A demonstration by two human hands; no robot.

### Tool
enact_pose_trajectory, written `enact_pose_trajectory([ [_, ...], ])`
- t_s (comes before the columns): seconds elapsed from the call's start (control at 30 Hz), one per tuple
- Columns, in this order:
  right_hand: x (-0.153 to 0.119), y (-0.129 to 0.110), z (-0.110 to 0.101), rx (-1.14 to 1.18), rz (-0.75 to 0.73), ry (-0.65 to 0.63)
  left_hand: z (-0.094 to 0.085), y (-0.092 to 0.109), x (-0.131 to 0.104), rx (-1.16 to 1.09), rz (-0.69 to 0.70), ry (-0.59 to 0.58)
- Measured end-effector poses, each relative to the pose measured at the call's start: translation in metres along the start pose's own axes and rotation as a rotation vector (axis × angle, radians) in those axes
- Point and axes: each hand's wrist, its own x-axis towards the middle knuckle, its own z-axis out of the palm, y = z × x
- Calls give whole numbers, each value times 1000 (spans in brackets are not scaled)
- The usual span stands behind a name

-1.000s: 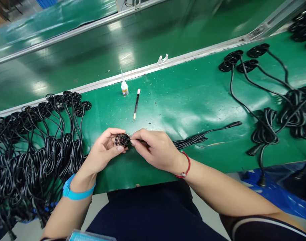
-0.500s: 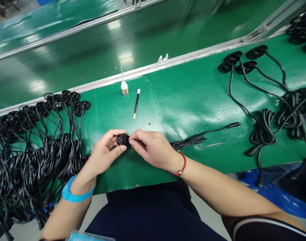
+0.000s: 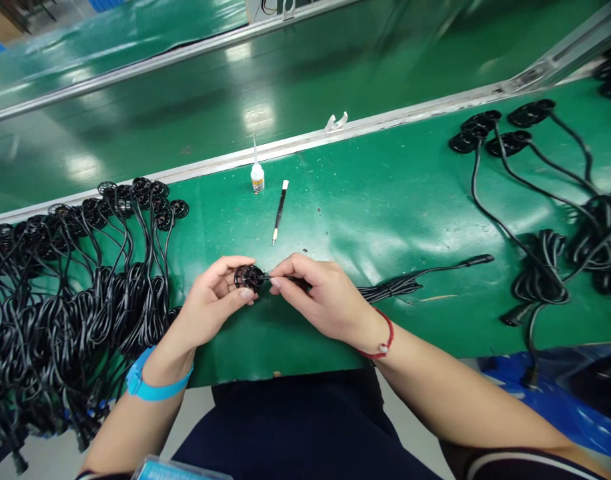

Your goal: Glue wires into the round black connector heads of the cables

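Observation:
My left hand (image 3: pixel 210 300) is closed around a small black round plastic housing (image 3: pixel 248 276) with a slotted, cage-like rim, held between thumb and fingers. Just to its right, my right hand (image 3: pixel 328 300) pinches the black cable (image 3: pixel 266 276) that leads to the housing. Part of this cable is hidden under my right palm. Beyond that hand, a tied cable bundle (image 3: pixel 393 288) lies on the bench, its plug end (image 3: pixel 478 261) pointing right. A black pen-like tool (image 3: pixel 280 212) with pale ends lies past my hands, near a small white bottle (image 3: pixel 257 179) with a thin nozzle.
On the left, many coiled black cables (image 3: pixel 100 307) with round housings crowd the green bench (image 3: pixel 385 193). More cables (image 3: pixel 540 267) with round ends lie on the right. A metal rail (image 3: pixel 205 165) with a white clip (image 3: pixel 336 123) runs along the back.
My right fingers have slid slightly right along the cable, away from the housing. The housing has turned in my left hand, showing more of its face. The view has shifted a little.

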Motion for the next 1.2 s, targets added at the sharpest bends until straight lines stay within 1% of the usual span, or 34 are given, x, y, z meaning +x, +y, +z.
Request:
enact_pose_trajectory([
  [0.1,-1,1,1,-102,-74,68,1,1,0,-19,-21,-33],
  [0.17,-1,1,1,-125,-103,85,2,1,0,-25,-43,-54],
  [0.37,-2,1,-1,-144,-192,51,2,1,0,-28,-26,-36],
  [0.57,-1,3,2,-199,-184,33,3,1,0,53,-15,-11],
  [0.67,-2,2,2,-203,-130,14,3,-1,0,98,-10,5],
  [0.8,-3,0,2,-196,-67,34,3,-1,1,58,-2,-15],
  [0.97,-3,1,3,-214,-97,35,4,0,1,50,-17,-10],
  [1.2,-3,5,6,-250,-92,1,3,-4,-1,215,-4,26],
])
